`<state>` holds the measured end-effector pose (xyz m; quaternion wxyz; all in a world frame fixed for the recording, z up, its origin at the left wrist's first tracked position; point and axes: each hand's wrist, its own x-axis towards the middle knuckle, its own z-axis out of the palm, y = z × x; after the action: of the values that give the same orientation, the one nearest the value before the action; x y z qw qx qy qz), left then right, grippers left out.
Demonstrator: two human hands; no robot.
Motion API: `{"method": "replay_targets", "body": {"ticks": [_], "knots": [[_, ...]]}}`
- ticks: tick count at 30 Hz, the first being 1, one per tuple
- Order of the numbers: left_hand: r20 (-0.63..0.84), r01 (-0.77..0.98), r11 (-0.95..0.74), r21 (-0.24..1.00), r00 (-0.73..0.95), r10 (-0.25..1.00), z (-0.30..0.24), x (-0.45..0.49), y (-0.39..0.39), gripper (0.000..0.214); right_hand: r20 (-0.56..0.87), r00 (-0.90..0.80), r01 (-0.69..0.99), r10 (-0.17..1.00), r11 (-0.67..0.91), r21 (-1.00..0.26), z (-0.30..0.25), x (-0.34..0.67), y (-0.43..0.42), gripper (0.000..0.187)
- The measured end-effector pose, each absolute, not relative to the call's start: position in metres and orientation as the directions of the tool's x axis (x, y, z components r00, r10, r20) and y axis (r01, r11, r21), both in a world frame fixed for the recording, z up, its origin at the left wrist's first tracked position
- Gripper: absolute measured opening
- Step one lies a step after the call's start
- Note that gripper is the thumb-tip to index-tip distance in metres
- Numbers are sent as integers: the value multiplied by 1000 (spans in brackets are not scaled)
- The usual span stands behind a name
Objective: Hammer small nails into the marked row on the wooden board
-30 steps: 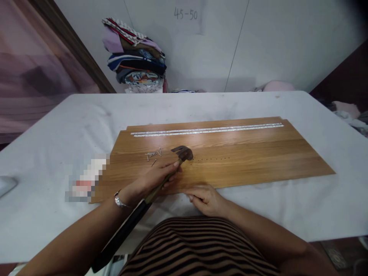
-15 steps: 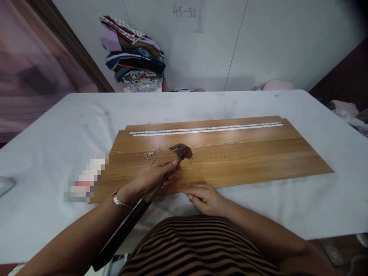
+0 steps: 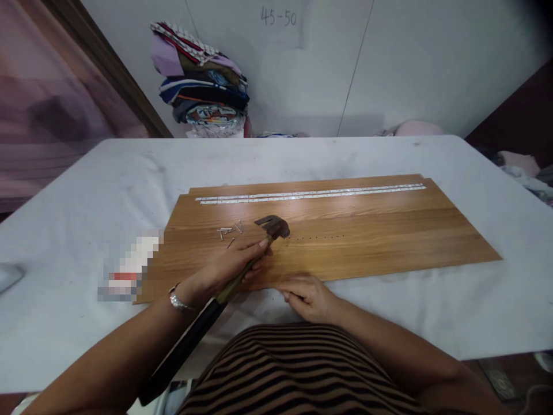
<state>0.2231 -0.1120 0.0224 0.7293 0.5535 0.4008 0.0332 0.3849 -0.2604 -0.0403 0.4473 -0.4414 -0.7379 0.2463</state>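
Evidently, hammer (image 3: 219, 302): left hand (image 3: 237, 262) grips high, likely for control.
Board (image 3: 389, 230): right hand (image 3: 309, 301) at edge, perhaps steadying; grip unclear.

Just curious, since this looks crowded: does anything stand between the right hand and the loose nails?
Yes: the left hand, gripping the hammer, lies between the right hand and the loose nails on the board.

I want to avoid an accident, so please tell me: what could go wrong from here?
The left hand grips the hammer close to its head, so a blow might bring that hand down on the board. The loose nails beside that hand might roll or prick it. The right hand is at the board's near edge and might be knocked if the board shifts.
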Motion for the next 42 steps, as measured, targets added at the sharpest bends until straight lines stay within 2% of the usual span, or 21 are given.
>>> {"method": "replay_targets", "body": {"ticks": [29,42], "knots": [[-562,423,374,826,671,484,22,222,-112,45,491,-182,425,852,519,-742,-42,385,-260,25],[-553,395,393,830,672,492,18,221,-112,42,469,-185,423,864,500,-755,-41,384,-260,26]]}}
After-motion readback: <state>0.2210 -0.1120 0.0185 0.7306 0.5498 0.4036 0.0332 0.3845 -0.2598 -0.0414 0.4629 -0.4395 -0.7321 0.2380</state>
